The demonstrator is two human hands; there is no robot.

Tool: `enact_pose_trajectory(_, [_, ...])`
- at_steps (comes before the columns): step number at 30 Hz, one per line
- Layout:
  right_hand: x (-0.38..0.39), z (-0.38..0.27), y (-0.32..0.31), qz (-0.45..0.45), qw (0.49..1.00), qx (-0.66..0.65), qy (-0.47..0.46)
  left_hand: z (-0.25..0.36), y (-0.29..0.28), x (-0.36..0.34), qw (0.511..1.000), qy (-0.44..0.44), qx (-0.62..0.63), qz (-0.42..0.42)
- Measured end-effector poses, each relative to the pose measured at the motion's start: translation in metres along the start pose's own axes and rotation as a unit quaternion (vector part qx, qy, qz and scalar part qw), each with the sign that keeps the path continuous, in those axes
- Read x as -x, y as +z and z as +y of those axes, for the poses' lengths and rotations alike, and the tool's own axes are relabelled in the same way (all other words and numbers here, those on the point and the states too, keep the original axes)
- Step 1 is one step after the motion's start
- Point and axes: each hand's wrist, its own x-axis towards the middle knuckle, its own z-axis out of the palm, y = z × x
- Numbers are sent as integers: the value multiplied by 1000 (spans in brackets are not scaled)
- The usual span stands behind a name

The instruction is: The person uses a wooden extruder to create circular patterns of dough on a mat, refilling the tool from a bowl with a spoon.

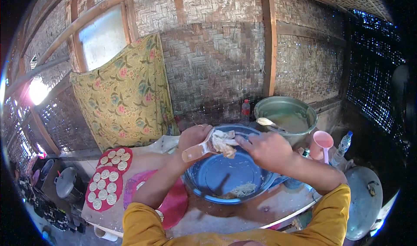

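Observation:
Over the blue basin [204, 189], my left hand [195, 137] grips a wooden-handled tool [193, 152] bearing a lump of pale, sticky dough [223, 144]. My right hand [271, 150] is closed beside the lump, its fingertips at the dough's right side; what it pinches there is hard to make out. Some whitish paste [243, 189] lies on the basin's floor.
Pink mats with pale discs [102, 189] and a bright pink sheet [173, 202] lie left on the table [278, 213]. Behind right stand a green bucket [286, 100] with a pale ladle [265, 121], a pink dipper [321, 142] and bottles [343, 146]. A large metal lid [360, 202] sits far right.

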Motion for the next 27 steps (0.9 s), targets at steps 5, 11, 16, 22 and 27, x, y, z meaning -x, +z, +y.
enact_pose_trajectory(5, [23,7,-18,6,996,-60,64,-56,12,26,997,-67,1,-47])
enact_pose_trajectory(11, [16,10,-18,87,989,-30,114,-51,15,12,993,-110,16,33])
enact_pose_trajectory(16, [3,2,-13,9,1000,-7,18,11,-14,6,993,-40,4,-114])
enact_pose_trajectory(22, [19,-11,-2,-37,999,3,-36,-6,13,31,997,-36,45,-44])
enact_pose_trajectory(27, [25,3,-16,163,963,-150,152,-23,-30,22,991,-108,-68,-28])
